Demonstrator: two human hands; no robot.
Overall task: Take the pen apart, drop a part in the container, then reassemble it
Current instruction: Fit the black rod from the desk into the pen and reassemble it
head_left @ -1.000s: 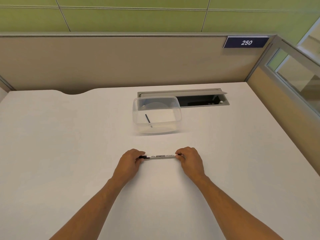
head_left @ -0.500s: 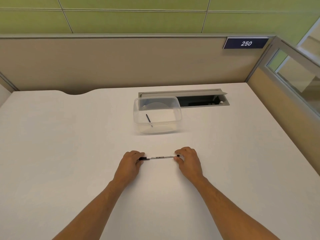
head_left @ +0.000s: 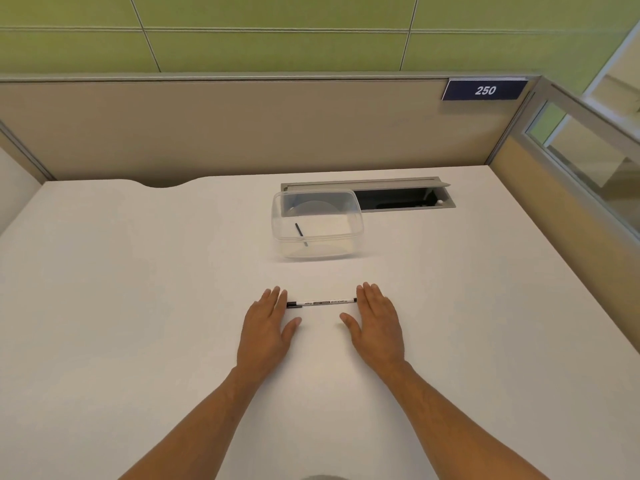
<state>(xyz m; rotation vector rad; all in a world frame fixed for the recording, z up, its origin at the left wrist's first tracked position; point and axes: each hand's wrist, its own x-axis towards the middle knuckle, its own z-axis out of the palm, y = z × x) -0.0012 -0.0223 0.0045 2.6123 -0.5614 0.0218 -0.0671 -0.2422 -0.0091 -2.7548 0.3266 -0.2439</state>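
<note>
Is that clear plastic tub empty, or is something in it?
Not empty. The clear tub has no lid on, and one thin dark stick-like part lies slanted on its floor.

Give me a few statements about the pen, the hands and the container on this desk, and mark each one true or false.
1. The pen lies flat on the desk between the two hands. True.
2. The right hand grips the pen in a closed fist. False: it lies open, palm down, fingers extended beside the pen's end.
3. The clear container holds a thin dark part. True.
4. The container has a lid on it. False: its top is open.
5. The left hand is reaching into the container. False: it rests open on the desk at the pen's black-tipped end.
</note>
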